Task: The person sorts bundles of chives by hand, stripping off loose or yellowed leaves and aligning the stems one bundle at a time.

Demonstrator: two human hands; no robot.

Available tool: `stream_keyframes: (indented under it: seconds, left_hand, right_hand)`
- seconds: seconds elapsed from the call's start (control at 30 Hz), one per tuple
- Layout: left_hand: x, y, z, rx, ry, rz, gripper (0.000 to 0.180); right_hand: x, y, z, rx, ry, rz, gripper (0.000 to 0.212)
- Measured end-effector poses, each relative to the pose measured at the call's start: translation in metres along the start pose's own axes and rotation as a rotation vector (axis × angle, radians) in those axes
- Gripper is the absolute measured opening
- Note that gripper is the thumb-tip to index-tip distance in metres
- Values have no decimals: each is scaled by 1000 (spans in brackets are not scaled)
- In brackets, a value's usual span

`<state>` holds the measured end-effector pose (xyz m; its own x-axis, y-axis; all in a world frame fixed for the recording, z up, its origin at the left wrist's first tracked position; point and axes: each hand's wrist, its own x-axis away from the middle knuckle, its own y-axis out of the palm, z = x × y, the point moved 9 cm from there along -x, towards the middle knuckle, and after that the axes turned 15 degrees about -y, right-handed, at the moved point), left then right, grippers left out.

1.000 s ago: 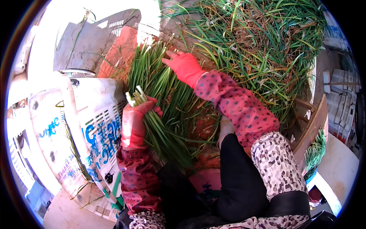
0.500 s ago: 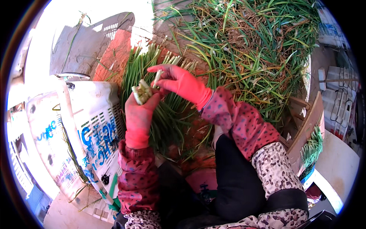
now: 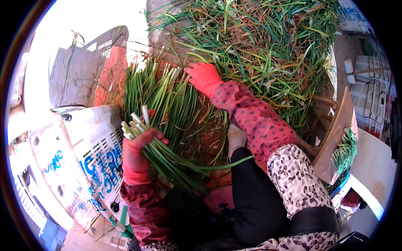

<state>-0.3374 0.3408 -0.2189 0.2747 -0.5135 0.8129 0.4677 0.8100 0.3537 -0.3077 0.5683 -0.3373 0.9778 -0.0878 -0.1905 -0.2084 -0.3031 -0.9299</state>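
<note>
Several scallions (image 3: 167, 161), long green stalks with white ends, are bunched in my left hand (image 3: 140, 146). My left fingers are wrapped round them just below the white ends, and the leaves trail toward my lap. My right hand (image 3: 205, 78) is stretched forward at the white ends of a row of loose scallions (image 3: 167, 94) lying on a reddish-orange surface. Its thumb and forefinger look apart beside the rightmost stalks, with nothing seen lifted between them. Both hands wear red rubber gloves.
A large heap of scallions (image 3: 268, 54) with green and dried brown leaves lies ahead to the right. White slatted crates (image 3: 94, 146) with blue writing stand at my left. A wooden frame (image 3: 335, 134) is at my right, next to a bundle of green strands (image 3: 345, 150).
My left hand has come lower and left, tilting the bunch so its leaves show. My right hand has moved away from the bunch, forward to the row of loose stalks.
</note>
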Motion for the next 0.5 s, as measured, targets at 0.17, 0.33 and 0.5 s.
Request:
stream_keyframes:
  seconds: [0.17,0.33,0.5]
  left_hand:
    - [-14,-13,-30,-82,-87,129,26]
    - [-19,-5,-20,-271,48,139,20]
    - [-41,20,-13,-402,178,220,21]
  right_hand:
    - [-12,-22,-8,-268,-114,-34,15]
    - [23,-29,20,-586,221,-216,13]
    - [42,-53,-28,-1460,542,-56,17]
